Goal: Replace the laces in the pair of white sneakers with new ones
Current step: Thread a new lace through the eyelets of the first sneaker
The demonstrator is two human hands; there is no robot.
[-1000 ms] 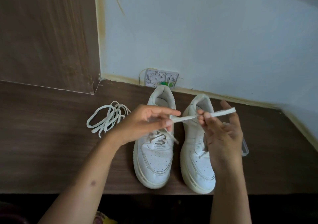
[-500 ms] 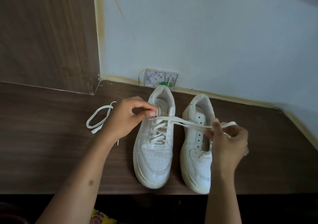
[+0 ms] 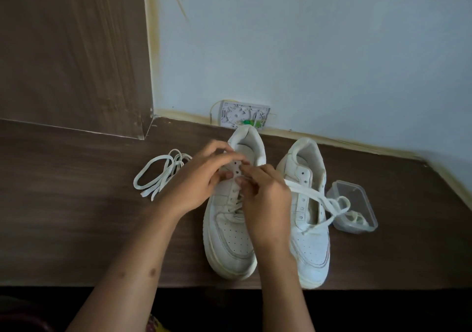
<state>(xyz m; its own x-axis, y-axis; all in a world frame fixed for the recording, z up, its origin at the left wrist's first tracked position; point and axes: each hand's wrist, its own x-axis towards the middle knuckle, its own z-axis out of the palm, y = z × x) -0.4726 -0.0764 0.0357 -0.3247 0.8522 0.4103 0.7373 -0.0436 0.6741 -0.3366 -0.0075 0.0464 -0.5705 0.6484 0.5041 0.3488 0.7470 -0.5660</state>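
At frame centre, both hands work over the eyelet rows of the left-hand sneaker (image 3: pixel 231 219), which sits toes toward the camera on the wooden tabletop (image 3: pixel 76 229), heel near the wall. The left hand (image 3: pixel 201 181) has fingers curled at the upper eyelets, apparently holding the eyelet flap or the lace end; which of the two cannot be told. The right hand (image 3: pixel 265 204) has curled fingers pinching at the same spot, with a white lace (image 3: pixel 314 196) running from under it toward the right of the frame, draped over the second sneaker (image 3: pixel 309 216) and ending by a clear plastic box (image 3: pixel 353 205) at centre right. The second sneaker shows bare eyelets, no lace threaded. A loose lace bundle (image 3: pixel 161 176) lies left of the hands; old or new cannot be told. The step looks like threading or unthreading at the upper eyelets. To do it well the person should steady the flap with one hand, feed the tip straight through the hole, keep the flat lace untwisted, pull slack evenly and keep the free tail from snagging on the other shoe. A white wall plate (image 3: pixel 244 116) with a green bit sits behind the heel. No brand, label or readable writing shows on the shoes, box or plate.
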